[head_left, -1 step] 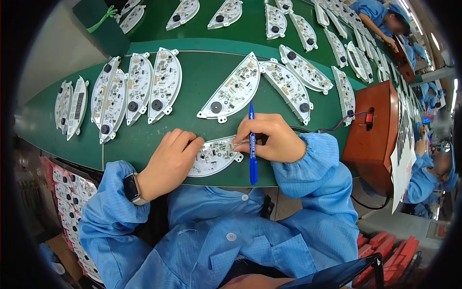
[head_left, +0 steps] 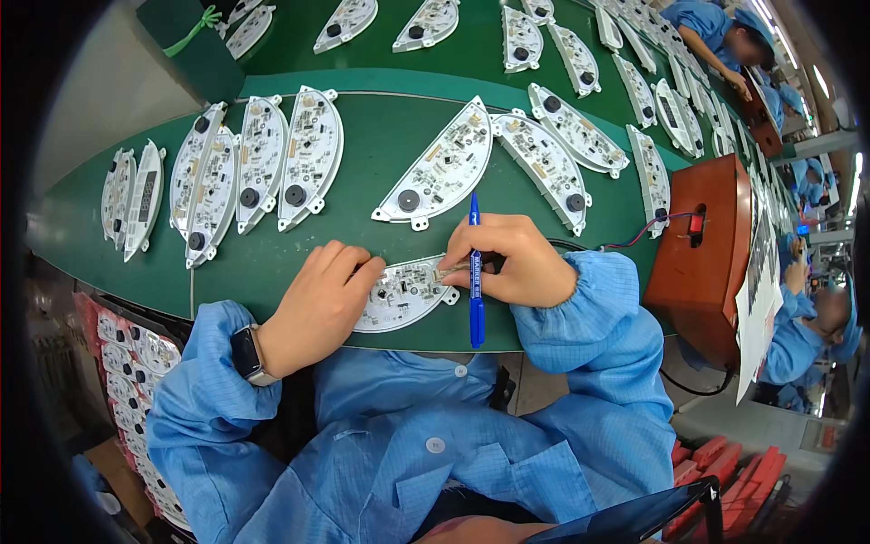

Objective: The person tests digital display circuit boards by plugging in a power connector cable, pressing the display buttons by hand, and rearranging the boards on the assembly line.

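Note:
A half-moon white circuit board (head_left: 408, 299) lies at the table's near edge in front of me. My left hand (head_left: 331, 295) rests over its left end, fingers bent and thumb side against it, covering that part. At the board's right end, my right hand (head_left: 512, 258) pinches something small and pale, mostly hidden by the fingertips. A blue marker (head_left: 476, 272) is held across the fingers of the same hand, pointing away from me. A dark cable (head_left: 566, 243) runs from behind this hand toward the brown box.
Several similar boards, such as one lying askew (head_left: 439, 168), stand or lie beyond my hands. At right is a brown box (head_left: 702, 245) with a red connector and wires. A tray of wrapped boards (head_left: 136, 390) sits lower left. Co-workers in blue (head_left: 716, 32) are at far right.

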`<state>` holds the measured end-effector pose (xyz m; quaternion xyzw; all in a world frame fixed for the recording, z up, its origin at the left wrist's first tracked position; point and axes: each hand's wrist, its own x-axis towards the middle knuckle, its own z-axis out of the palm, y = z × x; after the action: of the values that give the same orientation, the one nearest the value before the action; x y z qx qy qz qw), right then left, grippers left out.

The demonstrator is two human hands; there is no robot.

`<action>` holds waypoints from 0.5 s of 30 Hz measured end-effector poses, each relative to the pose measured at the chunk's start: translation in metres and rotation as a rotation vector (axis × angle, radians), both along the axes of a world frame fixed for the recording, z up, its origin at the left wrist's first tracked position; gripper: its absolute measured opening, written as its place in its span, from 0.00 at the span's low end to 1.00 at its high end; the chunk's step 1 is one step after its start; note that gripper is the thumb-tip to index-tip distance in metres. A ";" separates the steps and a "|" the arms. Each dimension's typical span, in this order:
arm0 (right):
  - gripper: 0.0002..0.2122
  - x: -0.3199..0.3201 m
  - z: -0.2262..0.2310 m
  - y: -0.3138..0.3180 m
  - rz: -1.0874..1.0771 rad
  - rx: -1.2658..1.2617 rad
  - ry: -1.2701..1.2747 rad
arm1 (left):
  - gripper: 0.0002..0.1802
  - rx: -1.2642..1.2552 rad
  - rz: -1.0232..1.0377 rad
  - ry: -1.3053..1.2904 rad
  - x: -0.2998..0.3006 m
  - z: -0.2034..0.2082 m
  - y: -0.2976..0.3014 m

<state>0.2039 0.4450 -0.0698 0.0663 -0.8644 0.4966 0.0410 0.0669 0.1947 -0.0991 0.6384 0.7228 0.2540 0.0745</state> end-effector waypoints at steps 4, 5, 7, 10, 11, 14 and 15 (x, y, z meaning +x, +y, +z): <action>0.08 0.002 0.001 -0.004 -0.006 0.063 -0.026 | 0.19 0.020 0.005 -0.021 0.000 -0.003 -0.001; 0.08 0.003 0.002 -0.005 -0.002 0.089 -0.021 | 0.19 0.025 0.004 -0.020 0.000 -0.003 -0.001; 0.07 0.005 0.003 -0.005 -0.007 0.124 -0.055 | 0.19 0.024 0.007 -0.030 0.000 -0.003 0.000; 0.06 0.005 0.004 -0.006 -0.034 0.160 -0.068 | 0.19 0.029 0.014 -0.047 0.000 -0.003 0.000; 0.05 0.005 0.004 -0.006 -0.044 0.171 -0.070 | 0.19 0.036 0.009 -0.039 0.000 -0.004 0.000; 0.05 0.005 0.004 -0.009 -0.055 0.155 -0.083 | 0.19 0.044 0.010 -0.046 -0.001 -0.006 -0.002; 0.05 0.004 0.004 -0.010 -0.053 0.153 -0.085 | 0.19 0.045 0.007 -0.049 -0.001 -0.006 -0.002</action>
<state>0.2084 0.4348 -0.0662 0.0250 -0.9024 0.4301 0.0121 0.0655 0.1932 -0.1050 0.6310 0.7170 0.2860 0.0769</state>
